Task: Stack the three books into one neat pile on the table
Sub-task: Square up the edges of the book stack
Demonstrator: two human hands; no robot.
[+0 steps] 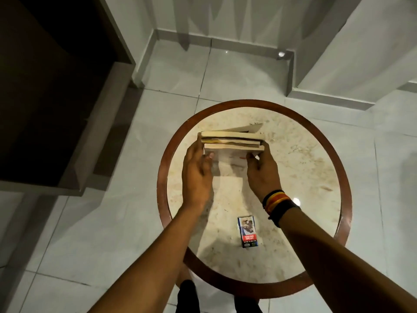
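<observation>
Left hand and right hand clasp three books upright near the table's far edge; next, seemingly, laying them flat and squared.

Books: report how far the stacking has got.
Done: the three books are gathered together, held between the left hand and right hand over the round table. In hand: both hands squeeze the ends; the page edges sit uneven. Left: square them up and lay the pile flat. The small box lies apart, nearer the person.
</observation>
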